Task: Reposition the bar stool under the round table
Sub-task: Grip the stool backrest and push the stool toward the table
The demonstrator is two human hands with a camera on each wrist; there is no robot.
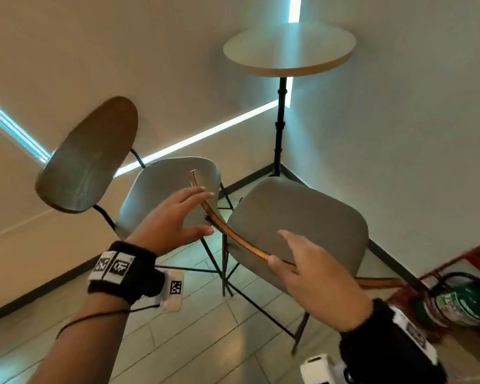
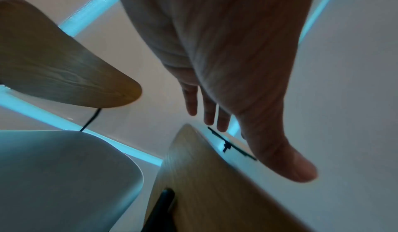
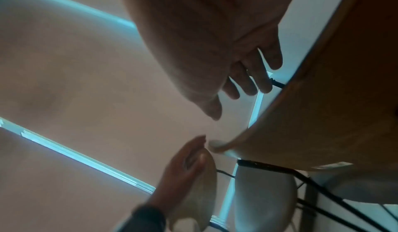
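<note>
The round wooden table (image 1: 288,48) stands on a black pole (image 1: 279,120) in the room's corner. In front of it is the nearer bar stool, with a grey seat (image 1: 297,231) and a curved wooden backrest (image 1: 233,236) seen edge-on. My left hand (image 1: 203,213) is spread at the backrest's left end, fingers straight. In the left wrist view that hand (image 2: 256,147) hovers just above the backrest (image 2: 204,184). My right hand (image 1: 280,248) straddles the backrest's top edge, thumb on the near side, fingers loosely extended over the seat. From the right wrist, its fingers (image 3: 254,82) lie beside the backrest (image 3: 323,116).
A second bar stool stands to the left, with a wooden backrest (image 1: 86,159) and a grey seat (image 1: 169,195) close against the first stool. Fire extinguishers (image 1: 455,300) lie at the lower right by the wall. Walls close in behind the table.
</note>
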